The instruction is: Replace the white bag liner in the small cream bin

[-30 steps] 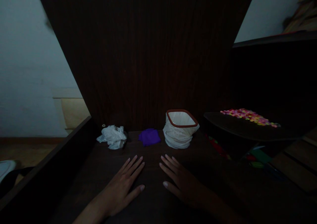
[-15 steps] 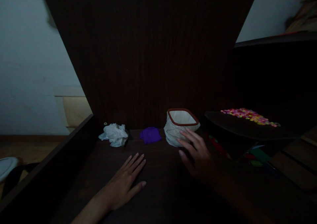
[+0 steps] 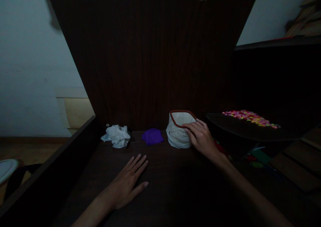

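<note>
Right hand (image 3: 200, 136) moved to brown rim (image 3: 183, 111) of bin (image 3: 177, 136), grip unclear, left hand (image 3: 125, 182) still spread flat

A dim corner is framed by a dark wooden panel (image 3: 150, 56) and a pale wall (image 3: 30, 53).
Small pink, red and yellow pieces (image 3: 250, 117) are strewn along a dark curved shelf (image 3: 235, 129) at right, and a green item (image 3: 261, 156) is half hidden beneath it. At left, a yellowish board (image 3: 77, 113) is set low against the wall, and a white rounded object (image 3: 7, 168) is cut off by the view's edge.
</note>
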Motion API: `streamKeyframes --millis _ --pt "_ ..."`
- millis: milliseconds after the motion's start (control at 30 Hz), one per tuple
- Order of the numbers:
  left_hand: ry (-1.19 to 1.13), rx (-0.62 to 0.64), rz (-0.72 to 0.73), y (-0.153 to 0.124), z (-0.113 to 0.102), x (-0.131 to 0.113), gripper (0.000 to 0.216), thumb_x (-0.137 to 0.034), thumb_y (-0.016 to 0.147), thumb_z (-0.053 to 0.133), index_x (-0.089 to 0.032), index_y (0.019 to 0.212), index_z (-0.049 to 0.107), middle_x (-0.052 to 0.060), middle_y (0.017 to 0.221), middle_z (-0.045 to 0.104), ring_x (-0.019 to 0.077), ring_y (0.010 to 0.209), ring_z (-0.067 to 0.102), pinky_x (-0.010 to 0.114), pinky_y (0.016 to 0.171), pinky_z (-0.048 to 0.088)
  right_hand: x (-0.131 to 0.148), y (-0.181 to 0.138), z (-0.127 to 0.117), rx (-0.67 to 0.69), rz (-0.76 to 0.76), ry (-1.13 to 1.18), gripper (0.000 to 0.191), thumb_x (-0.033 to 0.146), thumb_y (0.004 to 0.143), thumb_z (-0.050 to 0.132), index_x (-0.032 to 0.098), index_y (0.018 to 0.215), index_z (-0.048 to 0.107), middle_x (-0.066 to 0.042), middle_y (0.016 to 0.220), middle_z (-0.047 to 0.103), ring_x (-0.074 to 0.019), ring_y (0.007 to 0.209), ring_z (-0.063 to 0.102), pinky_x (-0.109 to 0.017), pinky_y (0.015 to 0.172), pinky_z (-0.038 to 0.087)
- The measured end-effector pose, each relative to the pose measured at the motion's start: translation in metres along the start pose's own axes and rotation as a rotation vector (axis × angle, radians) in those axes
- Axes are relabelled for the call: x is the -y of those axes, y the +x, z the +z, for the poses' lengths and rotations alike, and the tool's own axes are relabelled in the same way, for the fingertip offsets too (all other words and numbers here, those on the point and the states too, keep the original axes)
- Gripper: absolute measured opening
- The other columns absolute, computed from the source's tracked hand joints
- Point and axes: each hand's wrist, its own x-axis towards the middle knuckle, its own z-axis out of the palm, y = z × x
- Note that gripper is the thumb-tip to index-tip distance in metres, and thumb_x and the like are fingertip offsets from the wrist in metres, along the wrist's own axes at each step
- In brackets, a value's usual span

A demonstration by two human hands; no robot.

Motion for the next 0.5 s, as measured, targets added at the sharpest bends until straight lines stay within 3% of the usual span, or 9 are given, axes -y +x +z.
streamKeyframes --millis 133,267,500 --pt "-0.013 -0.01 0.006 -0.001 0.0 0.001 0.065 -0.051 0.104 0.043 -0.026 0.16 0.023 0.008 0.165 0.026 0.0332 0.153 0.025 0.057 0.123 0.03 0.001 0.003 0.0 -0.067 -0.046 -0.022 0.021 0.013 0.098 0.049 0.017 0.096 0.069 -0.004 0.082 0.074 -0.0198 0.079 0.066 -0.04 0.091 0.044" --pt "-0.05 -0.081 0.006 -0.003 0.002 0.001 0.073 -0.048 0.103 0.047 -0.03 0.162 0.007 0.008 0.166 0.027 0.0311 0.152 0.027 0.054 0.123 0.032 0.015 0.0 -0.006 -0.129 -0.087 -0.056 0.023 0.009 0.096 0.049 0.017 0.092 0.069 -0.003 0.075 0.072 -0.0183 0.074 0.063 -0.037 0.085 0.041" --pt "-0.191 -0.145 -0.102 -0.002 0.002 -0.006 0.099 -0.052 0.095 0.059 -0.025 0.162 -0.008 0.016 0.168 0.019 0.0349 0.152 0.029 0.054 0.12 0.037 0.074 -0.002 -0.024 -0.216 -0.176 -0.043 0.021 0.003 0.093 0.051 0.015 0.097 0.067 -0.002 0.072 0.071 -0.0164 0.067 0.058 -0.033 0.072 0.036"
